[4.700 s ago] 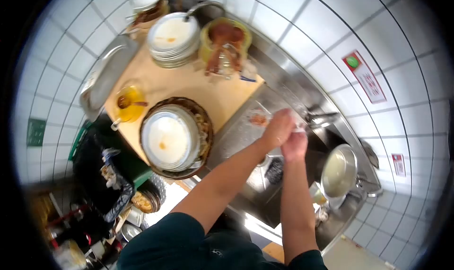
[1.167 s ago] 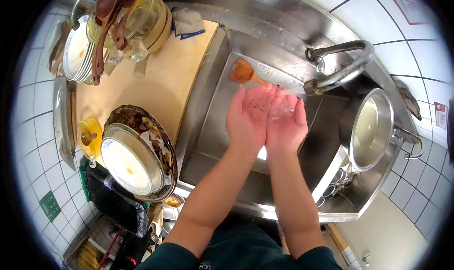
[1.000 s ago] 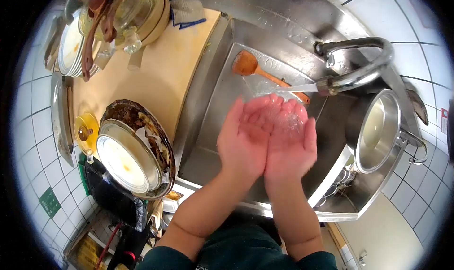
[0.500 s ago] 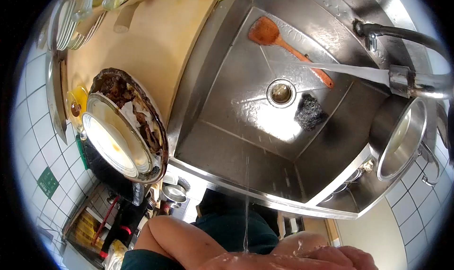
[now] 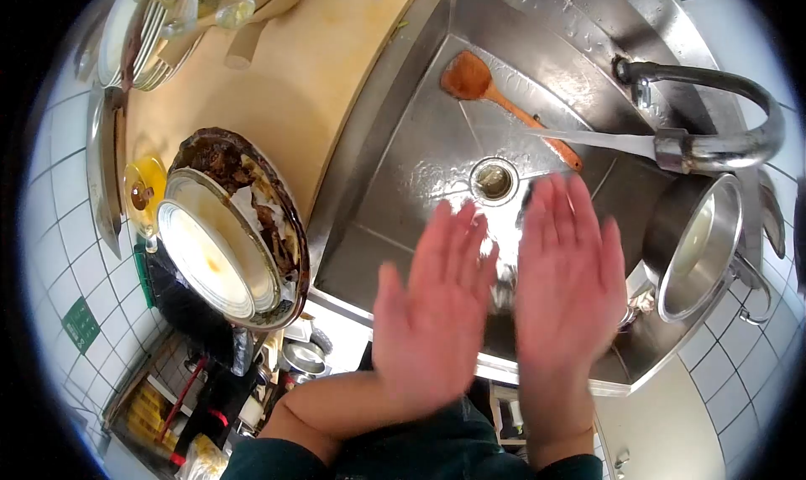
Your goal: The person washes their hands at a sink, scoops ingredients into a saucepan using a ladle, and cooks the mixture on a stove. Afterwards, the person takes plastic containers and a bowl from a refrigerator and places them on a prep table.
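My left hand (image 5: pixel 438 312) is raised over the near edge of the sink (image 5: pixel 378 266), fingers stretched out and holding nothing. Beside it, with a gap between, my right hand (image 5: pixel 564 283) is also spread flat and empty. Both are slightly blurred. A reddish-brown wooden spatula (image 5: pixel 468 77) lies on the sink floor beyond them, its handle pointing toward the tap. Water pours from the metal tap (image 5: pixel 672 150) across that handle. The round drain (image 5: pixel 494 182) shows just above my fingertips. My right hand mostly hides a dark scouring pad; only a sliver shows.
On the wooden counter (image 5: pixel 311 85) to the left stand stacked bowls (image 5: pixel 206 262) in a dark-rimmed dish (image 5: pixel 295 266) with food scraps. A steel pot (image 5: pixel 701 249) sits at the sink's right. A knife (image 5: pixel 102 169) hangs by the left wall, near upright plates (image 5: pixel 151 47).
Both hands have come up from the bottom edge to over the sink's near side, and their fingers are now spread. The scouring pad has become mostly covered. The view has shifted slightly.
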The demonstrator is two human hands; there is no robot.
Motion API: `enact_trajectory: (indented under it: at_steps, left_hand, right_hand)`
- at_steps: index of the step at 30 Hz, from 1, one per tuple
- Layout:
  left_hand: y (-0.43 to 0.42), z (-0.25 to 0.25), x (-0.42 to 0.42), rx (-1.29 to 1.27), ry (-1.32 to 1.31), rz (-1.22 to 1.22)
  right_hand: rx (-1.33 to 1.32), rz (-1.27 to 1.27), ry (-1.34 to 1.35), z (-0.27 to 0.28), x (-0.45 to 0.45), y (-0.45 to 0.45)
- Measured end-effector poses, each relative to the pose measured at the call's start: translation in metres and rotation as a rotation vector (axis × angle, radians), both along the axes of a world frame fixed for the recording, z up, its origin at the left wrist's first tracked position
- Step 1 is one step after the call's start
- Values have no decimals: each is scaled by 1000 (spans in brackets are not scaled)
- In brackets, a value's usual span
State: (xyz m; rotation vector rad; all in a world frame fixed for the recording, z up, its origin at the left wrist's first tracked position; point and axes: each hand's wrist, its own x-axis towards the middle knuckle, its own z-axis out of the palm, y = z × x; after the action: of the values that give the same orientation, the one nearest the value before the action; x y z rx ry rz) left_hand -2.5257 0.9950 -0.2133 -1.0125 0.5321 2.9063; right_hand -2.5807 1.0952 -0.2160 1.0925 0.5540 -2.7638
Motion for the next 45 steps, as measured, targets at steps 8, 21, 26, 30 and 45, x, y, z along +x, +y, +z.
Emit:
enact_trajectory:
  at_steps: [8,21,26,30,45]
  left_hand:
    - [-33,-57,50,-178,-319,-3]
    - [-63,-70,81,-319,-340,18]
    - [-66,-74,80,-312,-347,43]
    - [-73,-77,84,-336,-333,69]
    - [-55,-67,50,-309,-238,129]
  right_hand:
    - [14,198,52,-69,-108,1]
    - [116,307,74,-26,-141,-9]
    - [119,311,77,-28,-138,-3]
    - [145,321,61,-31,-137,0]
    - [24,330,109,-33,-115,15]
